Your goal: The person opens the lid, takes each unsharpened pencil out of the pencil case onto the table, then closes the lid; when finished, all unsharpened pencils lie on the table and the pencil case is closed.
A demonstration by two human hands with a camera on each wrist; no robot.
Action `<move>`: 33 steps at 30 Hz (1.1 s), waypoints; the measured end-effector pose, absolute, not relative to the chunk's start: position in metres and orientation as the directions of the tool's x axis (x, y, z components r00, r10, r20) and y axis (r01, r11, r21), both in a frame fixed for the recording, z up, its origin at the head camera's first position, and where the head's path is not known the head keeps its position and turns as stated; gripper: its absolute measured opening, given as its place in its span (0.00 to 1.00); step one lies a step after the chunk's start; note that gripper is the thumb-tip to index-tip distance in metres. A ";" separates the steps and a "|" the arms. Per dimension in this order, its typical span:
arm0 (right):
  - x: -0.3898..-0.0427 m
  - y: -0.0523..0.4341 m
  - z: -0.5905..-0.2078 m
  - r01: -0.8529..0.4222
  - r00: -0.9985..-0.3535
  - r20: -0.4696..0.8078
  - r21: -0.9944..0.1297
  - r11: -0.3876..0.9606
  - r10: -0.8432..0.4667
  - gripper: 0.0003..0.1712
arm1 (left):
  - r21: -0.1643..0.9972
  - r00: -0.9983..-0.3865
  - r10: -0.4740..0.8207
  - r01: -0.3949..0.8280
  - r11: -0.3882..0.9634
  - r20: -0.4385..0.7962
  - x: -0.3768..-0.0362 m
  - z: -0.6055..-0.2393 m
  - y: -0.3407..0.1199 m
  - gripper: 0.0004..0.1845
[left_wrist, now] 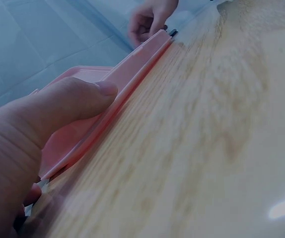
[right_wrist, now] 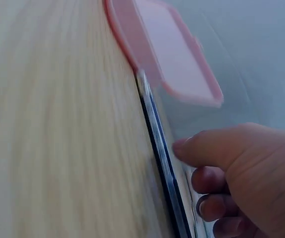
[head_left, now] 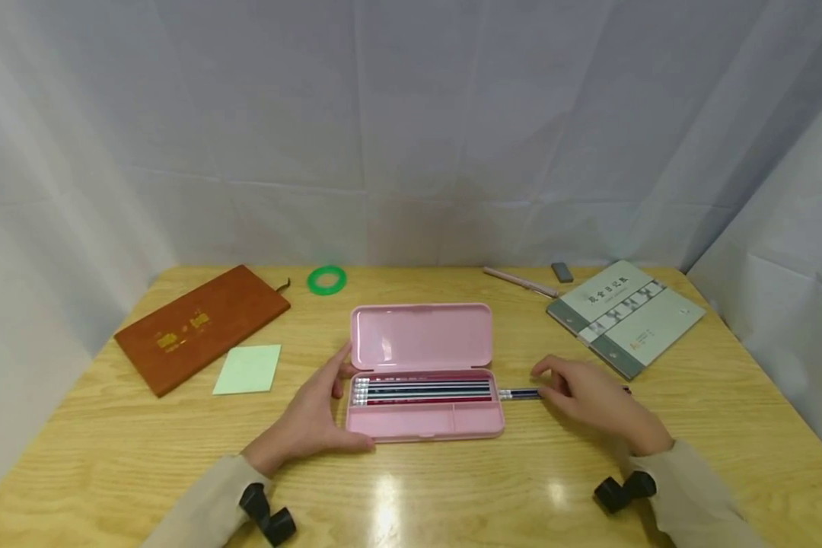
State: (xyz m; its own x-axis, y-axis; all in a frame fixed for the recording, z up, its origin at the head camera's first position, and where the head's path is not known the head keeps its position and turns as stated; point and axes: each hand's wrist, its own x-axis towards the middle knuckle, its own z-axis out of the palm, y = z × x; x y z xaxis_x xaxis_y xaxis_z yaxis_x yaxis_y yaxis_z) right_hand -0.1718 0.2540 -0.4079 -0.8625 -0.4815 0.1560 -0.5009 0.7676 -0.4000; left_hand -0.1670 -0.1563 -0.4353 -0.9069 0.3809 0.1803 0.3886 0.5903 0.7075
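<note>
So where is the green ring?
In the head view the green ring lies flat near the table's far edge, left of the middle, between the brown notebook and the open pink pencil case.

Seen low and close along the wooden worktop (left_wrist: 217, 129), the left hand (left_wrist: 18, 148) fills the lower left corner, its thumb lying on the near end of the pink pencil case (left_wrist: 107, 106), whose long edge runs away towards the top of the frame. The case's raised lid shows pale pink behind the thumb. At the far end of the case the right hand (left_wrist: 150, 17) rests with its fingers (left_wrist: 141, 25) curled down by a small dark tip at the case's corner.
</note>
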 end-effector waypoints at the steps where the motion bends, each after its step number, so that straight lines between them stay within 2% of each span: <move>1: -0.175 0.247 -0.407 -0.519 -0.852 0.168 -0.397 0.757 -0.496 0.09 | 0.708 -0.907 0.380 0.389 0.590 0.182 -0.167 -0.435 -0.157 0.74; 6: -0.185 0.210 -0.402 -0.599 -0.796 0.213 -0.419 0.683 -0.567 0.06 | 0.713 -0.901 0.390 0.401 0.575 0.192 -0.166 -0.434 -0.158 0.74; 13: -0.192 0.173 -0.401 -0.663 -0.736 0.178 -0.386 0.642 -0.653 0.07 | 0.729 -0.908 0.377 0.381 0.568 0.181 -0.167 -0.436 -0.154 0.74; 20: -0.189 0.166 -0.404 -0.621 -0.772 0.148 -0.385 0.683 -0.618 0.06 | 0.729 -0.897 0.410 0.390 0.563 0.163 -0.170 -0.437 -0.143 0.74; 33: -0.187 0.146 -0.403 -0.620 -0.783 0.178 -0.295 0.727 -0.596 0.09 | 0.713 -0.904 0.386 0.392 0.581 0.182 -0.165 -0.434 -0.158 0.74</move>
